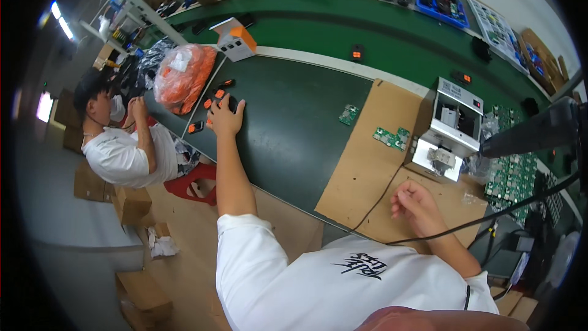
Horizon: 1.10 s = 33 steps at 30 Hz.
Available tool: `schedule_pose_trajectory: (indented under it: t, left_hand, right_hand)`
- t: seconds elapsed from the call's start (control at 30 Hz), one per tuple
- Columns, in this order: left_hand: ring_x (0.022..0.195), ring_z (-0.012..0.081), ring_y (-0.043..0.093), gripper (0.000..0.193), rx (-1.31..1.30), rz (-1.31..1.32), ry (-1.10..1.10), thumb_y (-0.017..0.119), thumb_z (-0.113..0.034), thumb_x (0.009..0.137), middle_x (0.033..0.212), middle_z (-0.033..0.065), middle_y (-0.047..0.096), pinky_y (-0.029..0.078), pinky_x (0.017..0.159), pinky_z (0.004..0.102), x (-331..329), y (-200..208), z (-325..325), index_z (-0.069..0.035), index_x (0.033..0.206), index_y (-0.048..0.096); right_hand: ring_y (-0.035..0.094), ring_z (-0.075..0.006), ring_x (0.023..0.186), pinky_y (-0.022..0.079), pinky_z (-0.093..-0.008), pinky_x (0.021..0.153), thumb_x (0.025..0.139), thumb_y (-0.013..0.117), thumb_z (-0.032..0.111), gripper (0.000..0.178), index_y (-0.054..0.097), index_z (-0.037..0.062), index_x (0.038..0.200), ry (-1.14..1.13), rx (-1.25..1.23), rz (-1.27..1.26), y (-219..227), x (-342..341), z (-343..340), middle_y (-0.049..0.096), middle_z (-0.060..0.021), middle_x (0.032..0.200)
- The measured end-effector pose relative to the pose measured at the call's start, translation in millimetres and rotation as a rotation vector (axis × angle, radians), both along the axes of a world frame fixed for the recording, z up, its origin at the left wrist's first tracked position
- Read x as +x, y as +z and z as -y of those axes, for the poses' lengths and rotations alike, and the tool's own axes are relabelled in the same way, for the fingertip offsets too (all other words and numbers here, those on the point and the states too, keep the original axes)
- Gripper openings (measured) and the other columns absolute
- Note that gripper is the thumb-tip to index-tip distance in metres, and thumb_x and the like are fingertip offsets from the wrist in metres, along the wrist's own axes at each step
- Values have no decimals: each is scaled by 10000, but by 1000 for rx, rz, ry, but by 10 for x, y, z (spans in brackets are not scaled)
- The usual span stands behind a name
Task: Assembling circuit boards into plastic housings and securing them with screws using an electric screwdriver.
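Observation:
My left hand [226,117] is stretched out to the far left of the green table, fingers spread over a cluster of small black-and-orange devices [219,94]. A dark one lies partly hidden beneath the fingers. Another black-and-orange device [195,127] rests beside the hand, near the table edge. My right hand [416,207] is held over the cardboard sheet [349,175], its fingers curled in and nothing visible in them. Beyond it stands a silver metal test fixture [452,124] with an open top. Green circuit boards [392,138] lie on the cardboard left of the fixture.
A co-worker [125,138] sits at left beside a plastic bag of orange parts [184,79]. A white-and-orange box [236,40] stands behind my left hand. More green boards [511,168] lie at right. A black cable [490,213] crosses near my right arm.

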<state>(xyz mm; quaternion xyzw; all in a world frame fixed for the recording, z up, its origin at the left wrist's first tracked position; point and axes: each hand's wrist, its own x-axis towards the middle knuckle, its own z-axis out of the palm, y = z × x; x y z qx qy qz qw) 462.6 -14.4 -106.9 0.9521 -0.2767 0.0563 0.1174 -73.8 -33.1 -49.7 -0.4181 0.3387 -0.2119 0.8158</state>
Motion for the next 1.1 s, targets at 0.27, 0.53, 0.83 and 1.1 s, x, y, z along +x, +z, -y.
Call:
schedule_pose_trajectory:
  t: [0.27,0.53,0.83,1.1]
  left_hand:
    - [1338,417,344,596,-164,66,-447,656,-533,826,1430,112,454,199,1083,638,-1580,-51,-54,-213,1321,564]
    - [1253,381,430,629,-502,-89,-712,758,-407,776,1295,114,564,256,1062,569,-2556,407,-70,-103,1289,559]
    - [1016,368,628,598,-740,-890,-1087,581,-454,921,1116,230,622,487,876,413,-3155,524,-65,30,1263,503]
    - [759,330,663,352,-298,-207,-902,712,-234,821,839,140,683,530,722,402,-2438,450,836,-50,1111,634]
  right_hand:
    - [558,-81,812,474,-240,731,993,560,218,129,546,91,976,16,52,46,-62,229,10,595,-10,915]
    - [543,-290,1180,463,-385,980,809,759,136,509,536,68,1261,-6,-1145,-261,18,584,81,530,-141,1304]
    - [568,-336,1156,447,-404,998,734,780,117,641,526,94,1322,-158,-1506,-240,-193,693,351,594,-146,1256]
    - [662,-187,974,543,-330,875,1024,463,138,356,422,8,1352,-178,-217,122,-65,265,132,635,-145,1143]
